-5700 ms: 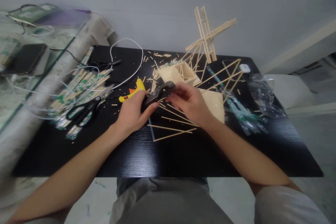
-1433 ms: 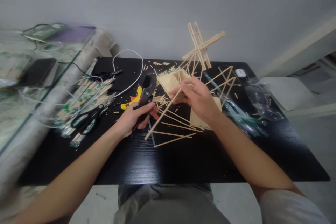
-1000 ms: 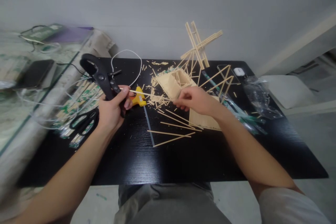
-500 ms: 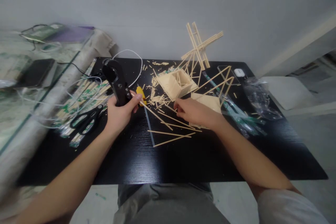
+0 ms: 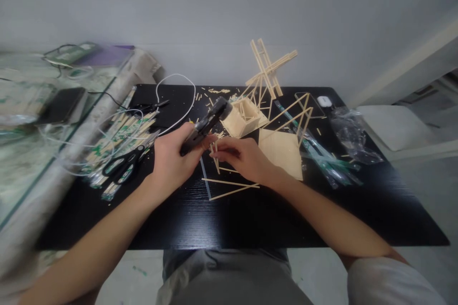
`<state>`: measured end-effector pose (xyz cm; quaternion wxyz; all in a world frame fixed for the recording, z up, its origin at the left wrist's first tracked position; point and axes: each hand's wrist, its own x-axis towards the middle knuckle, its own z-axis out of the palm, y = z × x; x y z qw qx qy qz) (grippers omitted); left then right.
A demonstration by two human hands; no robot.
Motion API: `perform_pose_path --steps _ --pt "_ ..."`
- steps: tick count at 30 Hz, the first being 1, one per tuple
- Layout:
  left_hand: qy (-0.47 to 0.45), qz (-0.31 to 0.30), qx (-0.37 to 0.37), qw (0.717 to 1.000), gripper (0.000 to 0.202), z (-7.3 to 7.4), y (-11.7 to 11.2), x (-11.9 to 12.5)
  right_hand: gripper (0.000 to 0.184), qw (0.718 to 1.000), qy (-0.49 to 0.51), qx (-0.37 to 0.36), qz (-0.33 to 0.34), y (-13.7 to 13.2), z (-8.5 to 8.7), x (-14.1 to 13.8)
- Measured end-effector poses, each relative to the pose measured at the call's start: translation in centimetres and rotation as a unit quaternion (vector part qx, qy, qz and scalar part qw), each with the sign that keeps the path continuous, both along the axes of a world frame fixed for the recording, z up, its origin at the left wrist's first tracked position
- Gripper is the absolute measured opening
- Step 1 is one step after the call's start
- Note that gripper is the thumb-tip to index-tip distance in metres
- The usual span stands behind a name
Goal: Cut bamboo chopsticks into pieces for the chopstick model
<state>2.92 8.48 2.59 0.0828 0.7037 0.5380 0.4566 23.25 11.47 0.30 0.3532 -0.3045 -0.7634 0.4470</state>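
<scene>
Through the head camera I get two bare arms reaching over one black table [image 5: 229,224]. Nearest me on it: two loose sticks [image 5: 229,183] crossing near their right ends, and one translucent strip [image 5: 205,178] at their left.

Just beyond — both hands, near each other; can't tell if they touch. Left hand [image 5: 175,157] is wrapped round one black hand tool [image 5: 209,123], which slants up and away to the right. Right hand [image 5: 246,159] has thumb and fingers pinched together on thin sticks [image 5: 216,164]; I make out two short ends hanging below the fingertips, exact count unclear. Those ends sit mid-table, below the tool.

To the left, one pair of black-handled scissors [image 5: 138,155] lies on wrapped stick bundles [image 5: 130,126] — overlapping, can't count. To the right, one flat wooden panel [image 5: 281,155] and, further right, one crumpled clear bag [image 5: 352,136].

Farther back: one open wooden box [image 5: 238,121] with sticks inside, one white case [image 5: 325,101] at the right, one white cable [image 5: 195,90] looping at the left. Behind the box, one cross-shaped stick structure [image 5: 266,70] stands against the wall side.
</scene>
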Motion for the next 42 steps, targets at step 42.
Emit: perform_pose_path --steps 42 --pt "-0.208 -0.014 -0.147 0.967 0.016 -0.1 -1.2 0.5 0.019 0.982 -0.175 0.054 0.037 -0.1 -2.3 -0.6"
